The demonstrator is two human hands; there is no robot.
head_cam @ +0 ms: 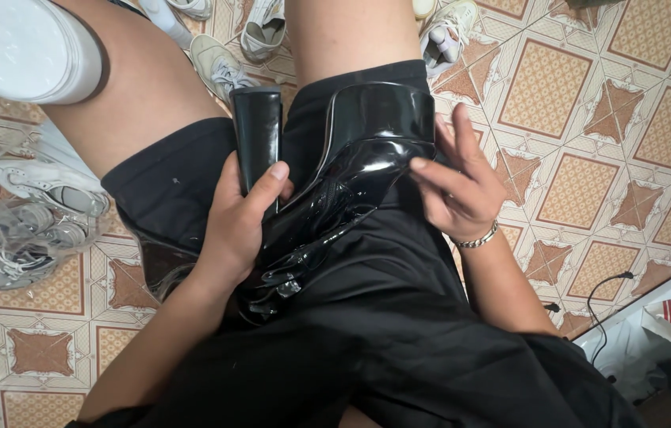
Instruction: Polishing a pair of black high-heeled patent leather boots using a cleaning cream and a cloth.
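A glossy black patent high-heeled platform shoe lies across my lap on black shorts. My left hand grips its tall block heel, with the thumb laid up along the heel's side. My right hand rests against the shoe's thick platform end, thumb on the shiny upper and fingers spread beside it. A silver bracelet circles my right wrist. The shoe's straps hang down toward my body.
Several white sneakers lie on the patterned tile floor beyond my knees. More sneakers in clear plastic bags sit at the left. A white round container stands top left. An open box with a cable is at the bottom right.
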